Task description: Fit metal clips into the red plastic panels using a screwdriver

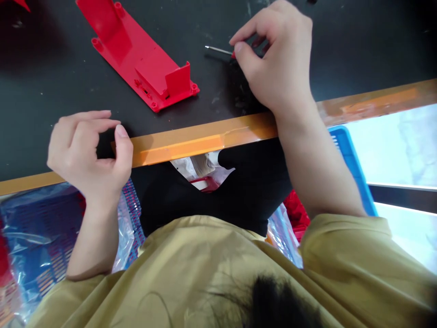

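My right hand (275,59) rests on the black tabletop (51,82), fingers closed on a small screwdriver (218,50) whose thin metal shaft sticks out to the left. A long red plastic part (136,54) with corner screw bosses lies on the table to the left of that hand, apart from it. My left hand (88,152) hovers at the table's near edge, fingers curled and thumb close to the fingertips; whether anything small sits between them I cannot make out.
An orange strip (205,139) runs along the table's front edge. Below it are a blue slotted crate (41,228) lined with clear plastic at left, a blue bin (355,168) at right and red parts (297,212) near my lap.
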